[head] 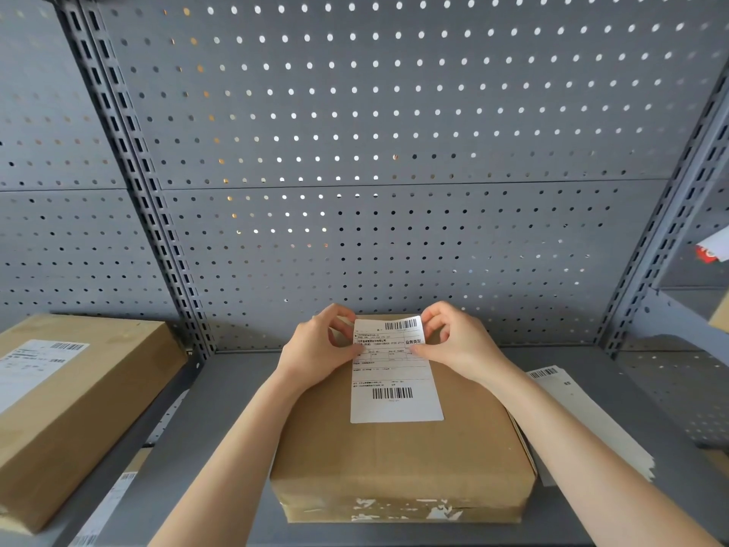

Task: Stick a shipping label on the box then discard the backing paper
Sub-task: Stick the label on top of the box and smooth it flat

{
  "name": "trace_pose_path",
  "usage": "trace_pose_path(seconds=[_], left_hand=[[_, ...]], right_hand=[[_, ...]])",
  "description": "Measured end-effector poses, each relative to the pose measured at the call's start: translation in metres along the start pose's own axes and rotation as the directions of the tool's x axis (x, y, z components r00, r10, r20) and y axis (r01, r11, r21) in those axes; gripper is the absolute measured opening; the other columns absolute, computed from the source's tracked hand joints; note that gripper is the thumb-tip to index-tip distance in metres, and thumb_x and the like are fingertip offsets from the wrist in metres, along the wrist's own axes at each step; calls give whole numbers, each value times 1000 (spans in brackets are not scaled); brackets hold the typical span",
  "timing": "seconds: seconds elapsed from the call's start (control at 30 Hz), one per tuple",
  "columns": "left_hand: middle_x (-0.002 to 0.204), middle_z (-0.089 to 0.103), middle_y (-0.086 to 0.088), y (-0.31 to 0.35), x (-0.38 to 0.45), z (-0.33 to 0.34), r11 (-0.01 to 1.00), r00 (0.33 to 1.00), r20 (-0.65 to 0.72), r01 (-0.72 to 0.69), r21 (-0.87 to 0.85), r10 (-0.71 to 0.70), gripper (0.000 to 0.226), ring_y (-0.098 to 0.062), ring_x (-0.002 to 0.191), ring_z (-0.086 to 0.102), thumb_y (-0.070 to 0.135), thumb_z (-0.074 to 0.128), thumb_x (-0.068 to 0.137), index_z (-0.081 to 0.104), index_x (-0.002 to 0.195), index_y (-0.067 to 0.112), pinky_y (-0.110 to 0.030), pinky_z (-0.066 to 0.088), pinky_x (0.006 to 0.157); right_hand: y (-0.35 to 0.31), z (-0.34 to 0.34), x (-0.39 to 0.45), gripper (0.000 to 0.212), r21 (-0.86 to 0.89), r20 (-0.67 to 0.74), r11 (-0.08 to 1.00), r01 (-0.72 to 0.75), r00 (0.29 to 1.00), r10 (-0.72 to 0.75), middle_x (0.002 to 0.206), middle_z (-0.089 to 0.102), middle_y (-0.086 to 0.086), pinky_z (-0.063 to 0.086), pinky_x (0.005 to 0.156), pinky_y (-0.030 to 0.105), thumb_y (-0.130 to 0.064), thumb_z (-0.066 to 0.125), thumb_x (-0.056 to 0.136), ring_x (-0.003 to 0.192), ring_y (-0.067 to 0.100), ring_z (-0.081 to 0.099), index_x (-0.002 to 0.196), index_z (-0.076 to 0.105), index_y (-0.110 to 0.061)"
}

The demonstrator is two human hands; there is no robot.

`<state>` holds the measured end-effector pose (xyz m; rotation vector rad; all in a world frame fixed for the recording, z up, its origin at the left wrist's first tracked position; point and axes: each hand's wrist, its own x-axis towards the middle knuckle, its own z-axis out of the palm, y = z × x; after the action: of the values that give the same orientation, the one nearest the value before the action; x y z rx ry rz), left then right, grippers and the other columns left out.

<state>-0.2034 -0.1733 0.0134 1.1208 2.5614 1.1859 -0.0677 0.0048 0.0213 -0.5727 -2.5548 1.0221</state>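
Grey perforated metal panelling (pixel 355 132) filled the background, its round holes set in even rows and some of them lit from behind. Slotted steel uprights (pixel 130 171) were seen running diagonally at the left and the right, framing a bay. Below them a flat, matte grey shelf (pixel 221 408) served as the work surface.

At the middle of this shelf a brown cardboard box (pixel 398 459) was placed, squat and roughly square, with torn white scraps of old tape along its near edge. A white shipping label (pixel 394 373), rectangular with rounded corners and printed with barcodes and small text, was laid on the box's top, its lower part flat against the cardboard and its upper end lifted slightly. That upper end was pinched at its left edge by the left hand (pixel 319 349) and at its right edge by the right hand (pixel 457 341), thumbs and fingertips closed on the paper. Whether backing paper was still behind the label could not be told.

To the left, on a neighbouring surface, a longer cardboard box (pixel 79 408) bearing its own label was seen. Just right of the central box, partly hidden by the right forearm, a stack of white label sheets (pixel 584 412) was lying on the shelf.
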Motion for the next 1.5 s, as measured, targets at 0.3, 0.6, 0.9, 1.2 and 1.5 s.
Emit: trace_pose_path(seconds=[0.3, 0.6, 0.9, 1.2, 1.5], left_hand=[[84, 65, 20, -3, 7, 3, 1000, 1000, -25, 12, 16, -11, 22, -3, 72, 54, 26, 68, 81, 54, 94, 37, -37, 53, 77], [83, 64, 19, -5, 13, 3, 999, 1000, -14, 4, 37, -4, 21, 0, 73, 54, 25, 68, 81, 56, 95, 35, -36, 54, 77], [80, 64, 19, -7, 16, 4, 999, 1000, -5, -11, 36, 11, 25, -2, 72, 55, 26, 72, 77, 56, 93, 37, -36, 54, 77], [83, 63, 22, -7, 22, 5, 999, 1000, -22, -10, 53, 11, 17, -2, 70, 54, 27, 63, 85, 54, 94, 39, -33, 51, 73], [82, 62, 22, -9, 24, 6, 998, 1000, -13, -4, 68, 5, 21, 0, 73, 54, 25, 63, 84, 53, 94, 41, -31, 51, 72]], right_hand=[[0, -1, 5, 29, 9, -26, 1000, -4, 1000, 5, 80, 59, -17, 40, 65, 22, -28, 73, 79, 69, 3, 49, 100, 56, -21], [5, 1, 14, 27, -8, -19, 1000, 9, 1000, -9, 88, 64, -9, 37, 60, 18, -25, 71, 80, 68, 1, 47, 103, 57, -20], [8, 2, 18, 30, 1, -10, 1000, 24, 1000, -24, 80, 61, -15, 37, 61, 21, -24, 75, 77, 64, 4, 44, 100, 56, -22], [8, 3, 24, 22, 13, -41, 1000, 3, 999, -2, 82, 61, -13, 41, 68, 27, -24, 69, 81, 67, 7, 47, 100, 57, -22], [10, 5, 27, 20, 5, -47, 1000, 20, 999, -19, 77, 61, -14, 42, 68, 30, -19, 68, 81, 62, 6, 45, 96, 55, -24]])
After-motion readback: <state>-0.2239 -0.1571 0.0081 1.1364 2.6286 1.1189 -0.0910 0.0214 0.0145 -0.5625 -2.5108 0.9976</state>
